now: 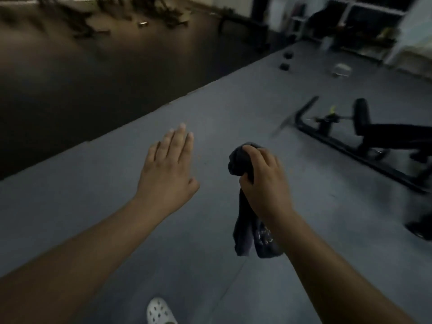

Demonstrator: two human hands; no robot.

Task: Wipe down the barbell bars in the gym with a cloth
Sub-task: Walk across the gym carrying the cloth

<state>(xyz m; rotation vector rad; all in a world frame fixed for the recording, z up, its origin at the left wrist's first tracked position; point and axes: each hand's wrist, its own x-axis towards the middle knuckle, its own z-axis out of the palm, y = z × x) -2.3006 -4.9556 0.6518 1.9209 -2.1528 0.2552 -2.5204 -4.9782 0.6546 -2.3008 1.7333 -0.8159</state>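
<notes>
My right hand (264, 181) is out over the grey floor (233, 108), its fingers clamped round the dark cloth (243, 230), whose loose ends hang down beside my wrist. My left hand (167, 169) is held flat to the left of it, fingers straight and together, holding nothing; a black gym frame (383, 132) stands far right, blurred

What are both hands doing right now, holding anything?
Left hand: open, fingers straight, holding nothing, held out above the floor.
Right hand: closed, gripping the dark cloth, which hangs below the fist.
</notes>
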